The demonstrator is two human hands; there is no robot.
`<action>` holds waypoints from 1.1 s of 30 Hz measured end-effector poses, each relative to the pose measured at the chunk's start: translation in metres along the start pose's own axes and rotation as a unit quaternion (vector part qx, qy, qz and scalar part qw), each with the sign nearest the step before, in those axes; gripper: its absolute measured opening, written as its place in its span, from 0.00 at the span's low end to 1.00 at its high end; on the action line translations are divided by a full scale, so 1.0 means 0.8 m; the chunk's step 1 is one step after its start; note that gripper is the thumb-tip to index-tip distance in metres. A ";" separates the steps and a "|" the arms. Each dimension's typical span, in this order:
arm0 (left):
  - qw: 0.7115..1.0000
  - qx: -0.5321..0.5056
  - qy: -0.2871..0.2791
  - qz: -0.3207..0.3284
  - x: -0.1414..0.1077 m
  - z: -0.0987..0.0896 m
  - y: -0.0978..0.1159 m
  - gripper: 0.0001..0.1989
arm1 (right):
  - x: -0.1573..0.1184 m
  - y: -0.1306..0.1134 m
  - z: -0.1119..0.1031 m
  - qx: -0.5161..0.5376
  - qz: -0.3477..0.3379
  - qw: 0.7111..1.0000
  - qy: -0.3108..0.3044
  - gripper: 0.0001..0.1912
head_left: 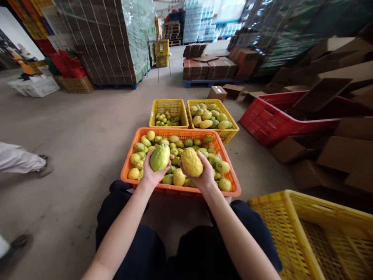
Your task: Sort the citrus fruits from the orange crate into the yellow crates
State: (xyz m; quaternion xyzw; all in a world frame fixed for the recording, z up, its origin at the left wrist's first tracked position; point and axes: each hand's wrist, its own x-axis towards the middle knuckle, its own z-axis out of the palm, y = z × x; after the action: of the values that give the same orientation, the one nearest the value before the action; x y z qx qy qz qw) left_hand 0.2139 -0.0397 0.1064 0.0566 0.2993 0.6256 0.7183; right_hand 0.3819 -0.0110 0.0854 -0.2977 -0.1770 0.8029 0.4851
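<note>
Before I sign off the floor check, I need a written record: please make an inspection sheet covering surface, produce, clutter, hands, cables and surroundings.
Surface: grey-brown floor, marked in places.
Produce: orange crate with green and yellow fruit; beyond it, left yellow crate and right yellow crate also hold fruit.
Clutter: cardboard cartons and red crate at the right; slatted yellow crate at the lower right.
Hands: left hand holds a greenish fruit; right hand holds a bumpy yellow fruit.
Cables: nothing seen.
Surroundings: film-wrapped stack at the back left; another person's leg at the left.
</note>
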 end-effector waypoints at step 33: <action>0.995 -0.088 0.028 -0.033 0.005 0.003 -0.003 0.28 | 0.003 0.002 0.006 0.078 0.082 0.991 0.065 0.21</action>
State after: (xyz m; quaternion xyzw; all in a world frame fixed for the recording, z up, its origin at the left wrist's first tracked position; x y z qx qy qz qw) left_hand 0.2173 -0.0356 0.1058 -0.0349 0.2647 0.6267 0.7321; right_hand 0.3769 -0.0095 0.0876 -0.3243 -0.0573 0.8303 0.4496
